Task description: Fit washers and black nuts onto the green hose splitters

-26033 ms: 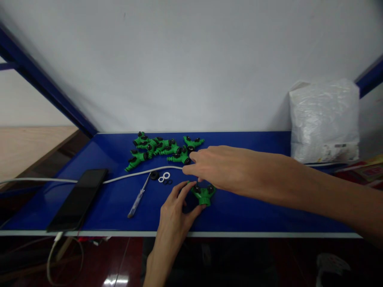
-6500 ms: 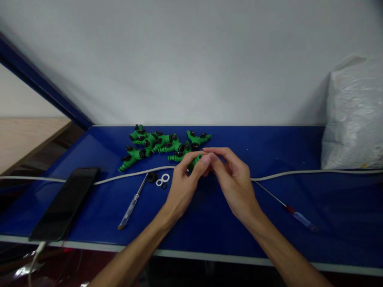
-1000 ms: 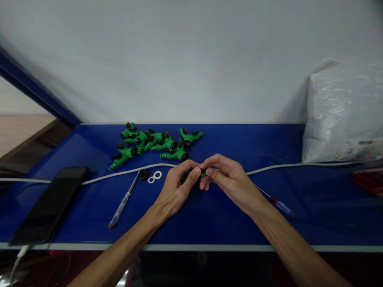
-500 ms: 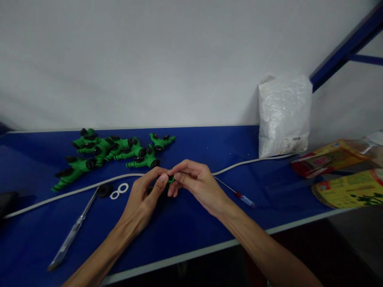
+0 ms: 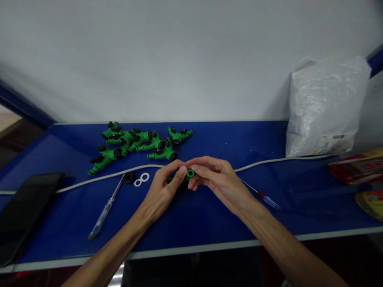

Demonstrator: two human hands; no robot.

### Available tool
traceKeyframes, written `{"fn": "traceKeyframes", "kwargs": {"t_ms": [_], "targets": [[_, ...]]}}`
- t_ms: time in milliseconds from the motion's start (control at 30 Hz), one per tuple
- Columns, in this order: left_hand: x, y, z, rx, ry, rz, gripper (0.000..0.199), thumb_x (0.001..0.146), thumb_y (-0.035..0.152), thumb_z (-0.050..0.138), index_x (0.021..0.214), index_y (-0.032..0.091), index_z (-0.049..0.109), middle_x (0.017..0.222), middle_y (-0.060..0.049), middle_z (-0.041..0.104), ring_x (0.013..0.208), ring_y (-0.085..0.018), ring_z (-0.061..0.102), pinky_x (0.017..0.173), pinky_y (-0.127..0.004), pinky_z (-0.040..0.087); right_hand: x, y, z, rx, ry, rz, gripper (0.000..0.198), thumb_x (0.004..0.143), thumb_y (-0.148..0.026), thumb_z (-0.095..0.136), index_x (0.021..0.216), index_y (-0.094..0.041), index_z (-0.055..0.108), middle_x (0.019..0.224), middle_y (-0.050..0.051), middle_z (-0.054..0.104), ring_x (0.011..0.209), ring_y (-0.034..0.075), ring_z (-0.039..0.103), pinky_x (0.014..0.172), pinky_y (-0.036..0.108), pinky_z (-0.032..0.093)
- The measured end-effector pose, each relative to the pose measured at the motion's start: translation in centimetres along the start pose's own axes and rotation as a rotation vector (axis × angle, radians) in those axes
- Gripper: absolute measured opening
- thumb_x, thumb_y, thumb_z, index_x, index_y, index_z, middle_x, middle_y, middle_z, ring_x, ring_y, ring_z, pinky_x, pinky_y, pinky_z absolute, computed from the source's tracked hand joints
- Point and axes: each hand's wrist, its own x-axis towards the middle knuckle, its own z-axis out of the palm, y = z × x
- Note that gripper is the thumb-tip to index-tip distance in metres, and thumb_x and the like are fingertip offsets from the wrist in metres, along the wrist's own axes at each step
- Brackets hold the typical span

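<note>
Between both hands, above the middle of the blue table, is a green hose connector (image 5: 190, 173); its round open end faces me and the fingers hide the rest. My left hand (image 5: 166, 181) pinches it from the left with thumb and forefinger. From the right, my right hand (image 5: 214, 175) grips it with bent fingers, the thumb beside the round end. Left of my left hand lie white ring washers (image 5: 145, 177) and a black ring-shaped cap (image 5: 129, 177). Several green Y-shaped hose splitters (image 5: 152, 142) with black levers are heaped behind the hands.
A clear-handled screwdriver (image 5: 104, 215) lies at left, another with a red collar (image 5: 266, 199) at right. The black phone (image 5: 26, 215) rests at the left edge. A white cable (image 5: 98, 179) crosses the blue table (image 5: 209, 227). One white plastic package (image 5: 326, 107) leans on the wall.
My view has turned left, so the phone shows fully and the table's things sit farther right. Both hands still hold the connector, whose round end now shows more plainly.
</note>
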Motion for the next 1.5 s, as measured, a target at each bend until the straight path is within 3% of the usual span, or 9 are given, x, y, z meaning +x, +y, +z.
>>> {"fn": "traceKeyframes", "kwargs": {"t_ms": [233, 333, 433, 667, 900, 1067, 1267, 1400, 1500], "targets": [[0.4, 0.1, -0.2, -0.152, -0.048, -0.079, 0.039, 0.097, 0.052, 0.059, 0.085, 0.017, 0.069, 0.079, 0.001, 0.061, 0.077, -0.015, 0.052, 0.071, -0.026, 0.04, -0.1, 0.0, -0.1, -0.04, 0.027, -0.03, 0.016, 0.088, -0.026, 0.079, 0.102, -0.018, 0.078, 0.075, 0.004, 0.078, 0.065, 0.015, 0.075, 0.062, 0.024, 0.059], [0.6, 0.0, -0.2, -0.315, -0.093, -0.192, 0.04, 0.094, 0.055, 0.062, 0.09, 0.016, 0.072, 0.082, -0.002, 0.065, 0.075, -0.016, 0.056, 0.064, -0.025, 0.045, 0.0, -0.2, -0.5, -0.137, 0.074, -0.075, 0.018, 0.088, -0.03, 0.078, 0.101, -0.017, 0.078, 0.067, 0.002, 0.074, 0.056, 0.014, 0.07, 0.05, 0.021, 0.052], [0.7, 0.2, -0.1, -0.453, -0.142, -0.281, 0.039, 0.092, 0.052, 0.065, 0.106, 0.016, 0.074, 0.093, -0.007, 0.07, 0.08, -0.02, 0.063, 0.06, -0.027, 0.053, 0.1, -0.7, -1.1, -0.254, 0.156, -0.139, 0.019, 0.088, -0.034, 0.078, 0.098, -0.018, 0.079, 0.079, 0.002, 0.075, 0.052, 0.009, 0.063, 0.044, 0.02, 0.044], [0.7, 0.0, -0.4, -0.55, -0.138, -0.38, 0.034, 0.088, 0.039, 0.071, 0.113, 0.016, 0.073, 0.099, -0.01, 0.074, 0.084, -0.024, 0.07, 0.06, -0.033, 0.062, 0.2, -1.2, -1.6, -0.447, 0.134, -0.022, 0.031, 0.082, -0.038, 0.083, 0.106, -0.018, 0.08, 0.068, 0.0, 0.068, 0.058, 0.009, 0.055, 0.051, 0.021, 0.04], [0.7, 0.1, -0.5, -0.636, -0.112, -0.452, 0.049, 0.094, 0.06, 0.058, 0.103, 0.015, 0.075, 0.095, -0.013, 0.078, 0.083, -0.026, 0.074, 0.063, -0.033, 0.061, 0.2, -1.0, -2.0, -0.442, 0.077, -0.054, 0.027, 0.081, -0.04, 0.083, 0.095, -0.019, 0.076, 0.076, 0.0, 0.068, 0.066, 0.013, 0.059, 0.056, 0.025, 0.043], [1.0, 0.6, -0.9, -0.576, -0.02, -0.31, 0.064, 0.091, 0.073, 0.053, 0.107, 0.014, 0.075, 0.103, -0.013, 0.079, 0.09, -0.026, 0.073, 0.073, -0.034, 0.059, 0.2, -1.3, -2.0, -0.292, 0.116, -0.136, 0.017, 0.082, -0.032, 0.081, 0.093, -0.021, 0.074, 0.095, 0.002, 0.069, 0.077, 0.015, 0.06, 0.062, 0.027, 0.048], [0.6, 0.7, -1.3, -0.494, 0.054, -0.04, 0.05, 0.095, 0.058, 0.061, 0.124, 0.018, 0.069, 0.118, -0.012, 0.076, 0.11, -0.027, 0.069, 0.086, -0.034, 0.054, 0.7, -1.3, -2.3, -0.088, 0.174, -0.193, 0.013, 0.08, -0.03, 0.08, 0.087, -0.022, 0.073, 0.096, 0.002, 0.07, 0.077, 0.014, 0.062, 0.064, 0.027, 0.05], [0.6, 0.7, -1.3, -0.47, 0.03, -0.004, 0.049, 0.092, 0.042, 0.072, 0.136, 0.023, 0.061, 0.129, -0.012, 0.072, 0.116, -0.027, 0.066, 0.09, -0.034, 0.052, 0.9, -1.1, -2.2, -0.055, 0.195, -0.181, 0.018, 0.078, -0.032, 0.082, 0.086, -0.021, 0.071, 0.095, 0.002, 0.069, 0.074, 0.013, 0.061, 0.062, 0.026, 0.051], [0.6, 0.6, -1.3, -0.48, 0.027, -0.029, 0.049, 0.093, 0.041, 0.072, 0.137, 0.024, 0.06, 0.125, -0.011, 0.072, 0.109, -0.025, 0.067, 0.082, -0.031, 0.054, 0.9, -1.1, -2.0, -0.051, 0.195, -0.17, 0.021, 0.076, -0.033, 0.084, 0.086, -0.021, 0.07, 0.093, 0.002, 0.069, 0.074, 0.014, 0.061, 0.06, 0.026, 0.05]]}}
